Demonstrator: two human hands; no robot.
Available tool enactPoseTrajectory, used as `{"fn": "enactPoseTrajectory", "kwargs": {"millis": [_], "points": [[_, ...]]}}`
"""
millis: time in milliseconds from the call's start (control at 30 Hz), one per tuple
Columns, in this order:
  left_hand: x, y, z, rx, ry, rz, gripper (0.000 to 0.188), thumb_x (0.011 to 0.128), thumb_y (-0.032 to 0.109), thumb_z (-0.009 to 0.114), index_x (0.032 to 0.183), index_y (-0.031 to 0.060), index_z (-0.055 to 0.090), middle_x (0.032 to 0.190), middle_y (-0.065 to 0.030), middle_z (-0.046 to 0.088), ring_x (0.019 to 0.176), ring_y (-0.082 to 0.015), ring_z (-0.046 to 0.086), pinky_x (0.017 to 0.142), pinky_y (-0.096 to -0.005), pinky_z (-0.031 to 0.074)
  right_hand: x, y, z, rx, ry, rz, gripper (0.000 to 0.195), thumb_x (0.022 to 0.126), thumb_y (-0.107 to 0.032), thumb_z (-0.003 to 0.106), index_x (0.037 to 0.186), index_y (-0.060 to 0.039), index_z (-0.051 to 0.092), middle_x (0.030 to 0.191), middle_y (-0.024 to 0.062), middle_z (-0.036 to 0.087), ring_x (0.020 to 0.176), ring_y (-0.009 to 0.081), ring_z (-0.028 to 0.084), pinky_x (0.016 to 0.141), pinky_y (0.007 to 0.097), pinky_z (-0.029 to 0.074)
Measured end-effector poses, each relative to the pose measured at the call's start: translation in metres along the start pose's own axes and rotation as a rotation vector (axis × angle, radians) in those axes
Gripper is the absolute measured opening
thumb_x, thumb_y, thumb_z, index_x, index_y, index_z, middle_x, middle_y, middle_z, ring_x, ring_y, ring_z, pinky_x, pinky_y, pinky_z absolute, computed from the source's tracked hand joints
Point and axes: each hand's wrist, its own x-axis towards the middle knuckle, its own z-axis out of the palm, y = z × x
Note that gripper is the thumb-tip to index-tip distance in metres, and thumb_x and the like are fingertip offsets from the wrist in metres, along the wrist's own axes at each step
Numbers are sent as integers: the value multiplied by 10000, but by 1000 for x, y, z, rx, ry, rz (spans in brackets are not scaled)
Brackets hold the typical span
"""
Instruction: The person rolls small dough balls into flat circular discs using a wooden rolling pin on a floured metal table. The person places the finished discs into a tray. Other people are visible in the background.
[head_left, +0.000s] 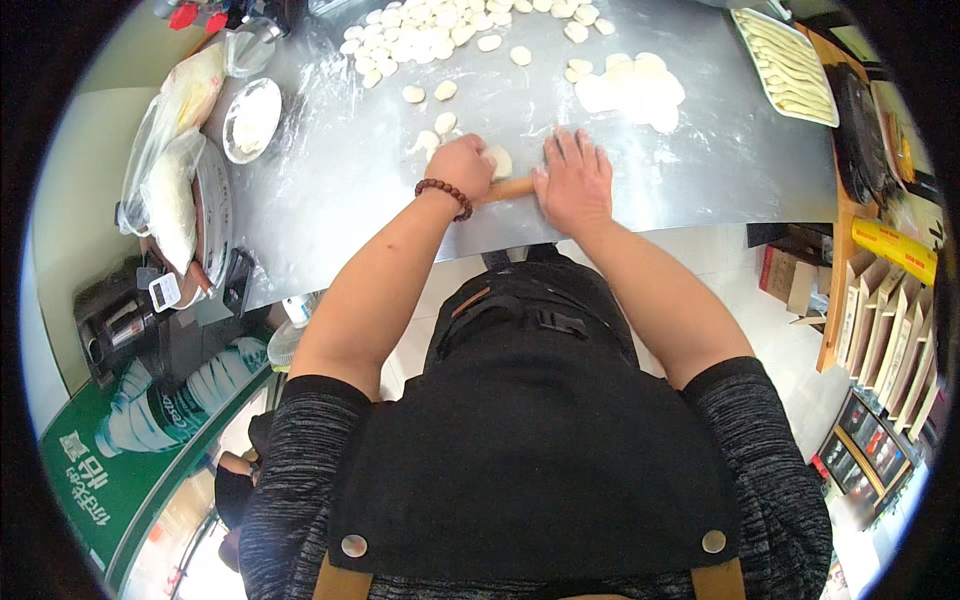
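A wooden rolling pin (510, 190) lies on the steel worktop (360, 202), close to its front edge. My right hand (574, 180) rests palm down over the pin's right end, fingers stretched forward. Curled fingers of my left hand (461, 166) hold the left edge of a flattened dough disc (498, 162), just beyond the pin. That hand hides part of the disc and the pin's left end. Small dough pieces (427, 140) sit beside the left hand. Ahead of the right hand is an overlapping pile of rolled dough wrappers (634, 94).
Many dough pieces (427, 34) spread across the far side. A bowl of white flour (253, 120) and plastic bags (176, 187) stand left. A white tray (832, 112) with rows of filled dough sits far right. Wooden boards (885, 330) stand upright at lower right.
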Motion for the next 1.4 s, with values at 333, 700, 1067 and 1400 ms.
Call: {"fn": "enactPoseTrajectory", "kwargs": {"millis": [333, 700, 1067, 1400], "points": [[41, 56, 23, 119, -66, 318, 251, 865, 195, 576, 1019, 37, 694, 1073, -224, 680, 1021, -395, 641, 912, -455, 509, -18, -2, 10, 62, 57, 18, 601, 953, -408, 511, 1453, -80, 452, 1573, 128, 336, 1476, 320, 262, 1201, 499, 162], [7, 5, 11, 6, -104, 284, 211, 834, 260, 661, 901, 63, 698, 953, -177, 688, 919, -358, 653, 817, -434, 521, -2, 7, 6, 45, -21, 82, 694, 958, -418, 480, 1530, -55, 327, 1608, 123, 272, 1512, 295, 190, 1224, 502, 115], [26, 10, -6, 98, -181, 297, 230, 877, 264, 645, 936, 53, 715, 961, -165, 682, 903, -352, 653, 813, -423, 524, 62, -6, -6, -53, 87, 84, 640, 950, -341, 488, 1524, -98, 344, 1598, 114, 278, 1499, 318, 209, 1204, 571, 128], [24, 13, -1, 176, -111, 354, 215, 849, 259, 652, 868, 49, 700, 935, -165, 666, 916, -349, 635, 817, -444, 511, 43, -3, -3, -64, 33, 65, 635, 980, -386, 443, 1523, -71, 350, 1610, 78, 284, 1516, 284, 185, 1211, 565, 109]]}}
